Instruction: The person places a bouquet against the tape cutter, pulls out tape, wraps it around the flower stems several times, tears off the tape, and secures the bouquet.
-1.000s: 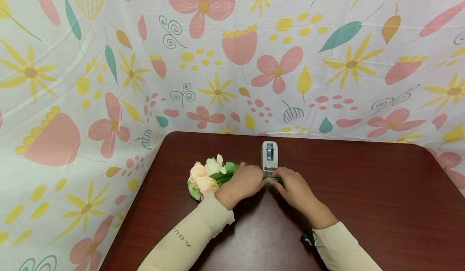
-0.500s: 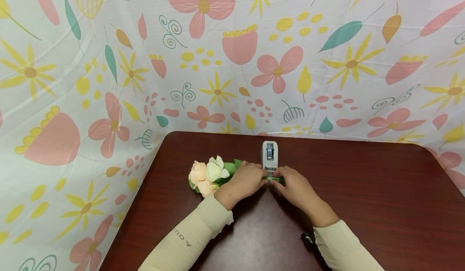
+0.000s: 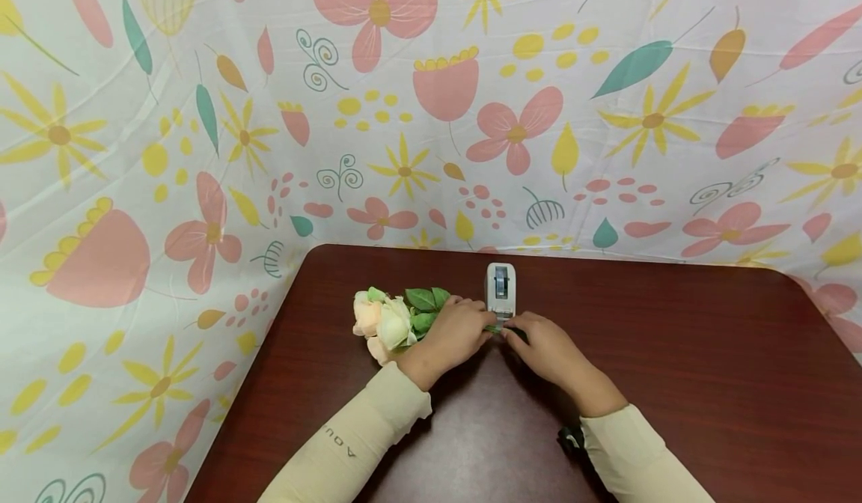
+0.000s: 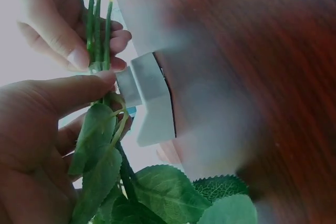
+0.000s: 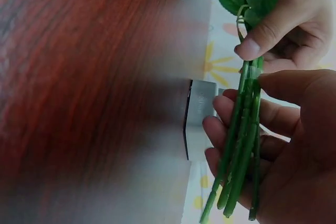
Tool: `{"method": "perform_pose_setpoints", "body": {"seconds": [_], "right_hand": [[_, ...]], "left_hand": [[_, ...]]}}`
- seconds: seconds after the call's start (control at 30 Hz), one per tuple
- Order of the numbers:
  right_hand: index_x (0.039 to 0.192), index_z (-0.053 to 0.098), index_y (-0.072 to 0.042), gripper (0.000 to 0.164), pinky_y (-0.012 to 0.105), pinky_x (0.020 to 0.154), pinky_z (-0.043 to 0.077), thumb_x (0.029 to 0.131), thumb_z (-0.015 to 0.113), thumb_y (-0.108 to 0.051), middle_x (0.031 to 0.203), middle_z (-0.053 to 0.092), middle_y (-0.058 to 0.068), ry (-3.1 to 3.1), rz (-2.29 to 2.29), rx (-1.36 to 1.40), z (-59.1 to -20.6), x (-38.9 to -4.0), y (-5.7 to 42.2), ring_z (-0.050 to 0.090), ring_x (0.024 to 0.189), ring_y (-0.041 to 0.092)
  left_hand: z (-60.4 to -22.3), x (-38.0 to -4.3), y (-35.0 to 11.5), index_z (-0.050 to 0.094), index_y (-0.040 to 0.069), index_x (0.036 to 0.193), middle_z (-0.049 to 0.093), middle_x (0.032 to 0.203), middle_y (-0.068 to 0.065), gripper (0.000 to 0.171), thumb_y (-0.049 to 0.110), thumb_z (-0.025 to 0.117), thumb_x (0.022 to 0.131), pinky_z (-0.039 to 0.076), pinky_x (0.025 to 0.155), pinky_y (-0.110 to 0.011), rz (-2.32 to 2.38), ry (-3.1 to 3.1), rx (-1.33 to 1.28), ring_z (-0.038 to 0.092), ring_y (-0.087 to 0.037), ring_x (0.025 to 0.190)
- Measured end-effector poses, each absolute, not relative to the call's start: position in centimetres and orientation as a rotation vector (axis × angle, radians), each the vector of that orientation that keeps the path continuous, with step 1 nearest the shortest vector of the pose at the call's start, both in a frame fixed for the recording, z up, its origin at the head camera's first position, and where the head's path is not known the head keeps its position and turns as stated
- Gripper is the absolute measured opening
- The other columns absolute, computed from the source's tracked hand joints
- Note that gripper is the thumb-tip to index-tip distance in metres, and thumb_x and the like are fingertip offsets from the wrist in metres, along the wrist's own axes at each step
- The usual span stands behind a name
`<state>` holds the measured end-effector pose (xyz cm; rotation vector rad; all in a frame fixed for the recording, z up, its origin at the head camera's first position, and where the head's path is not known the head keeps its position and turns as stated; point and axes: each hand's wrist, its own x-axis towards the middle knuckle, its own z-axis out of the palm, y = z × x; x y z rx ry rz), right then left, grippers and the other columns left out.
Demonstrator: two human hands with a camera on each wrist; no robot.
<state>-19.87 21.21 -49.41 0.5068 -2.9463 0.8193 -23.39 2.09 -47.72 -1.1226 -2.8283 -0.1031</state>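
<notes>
A bunch of peach and cream roses (image 3: 393, 323) lies sideways over the table, blooms to the left and green stems (image 5: 243, 135) to the right. My left hand (image 3: 458, 332) grips the stems just below the leaves (image 4: 168, 190), thumb on top. My right hand (image 3: 548, 347) holds the stems farther down, its thumb and fingers around them. A strip of clear tape (image 5: 253, 72) wraps the stems between both thumbs. Right behind the stems stands a white tape dispenser (image 3: 509, 297), with tape reaching from its front toward the bundle.
The dark reddish-brown table (image 3: 673, 353) has a glossy top and rounded back corners. A white cloth (image 3: 606, 144) printed with flowers and leaves hangs behind and along the left side. A black strap (image 3: 571, 440) shows at my right wrist.
The bunch has turned about its stems: the cream rose has rolled toward me and more green leaves show at the back. Both hands stay nearly in place, and the dispenser has not moved.
</notes>
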Motion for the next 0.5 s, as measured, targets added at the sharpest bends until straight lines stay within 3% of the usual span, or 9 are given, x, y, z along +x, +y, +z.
{"method": "perform_pose_setpoints", "body": {"seconds": [0.13, 0.5], "right_hand": [[0.109, 0.074, -0.007, 0.022, 0.034, 0.072, 0.048, 0.101, 0.061, -0.024, 0.09, 0.062, 0.0, -2.971, 0.841, 0.493, -49.4, -20.05, 21.2, 0.056, 0.076, 0.01], [0.107, 0.071, -0.011, 0.017, 0.037, 0.076, 0.05, 0.103, 0.059, -0.022, 0.088, 0.068, -0.002, -3.007, 0.956, 0.53, -49.59, -20.58, 21.6, 0.061, 0.08, 0.013]], "left_hand": [[-47.84, -23.42, 2.15, 0.074, 0.029, 0.109, 0.069, 0.103, 0.009, 0.015, 0.031, 0.073, 0.094, 0.046, 0.098, -0.038, -0.081, -2.797, -1.118, 0.066, -0.013, 0.096], [-48.62, -23.28, 2.48, 0.072, 0.026, 0.103, 0.067, 0.099, 0.008, 0.013, 0.029, 0.075, 0.092, 0.037, 0.08, -0.03, -0.065, -2.721, -1.074, 0.061, -0.013, 0.087]]}}
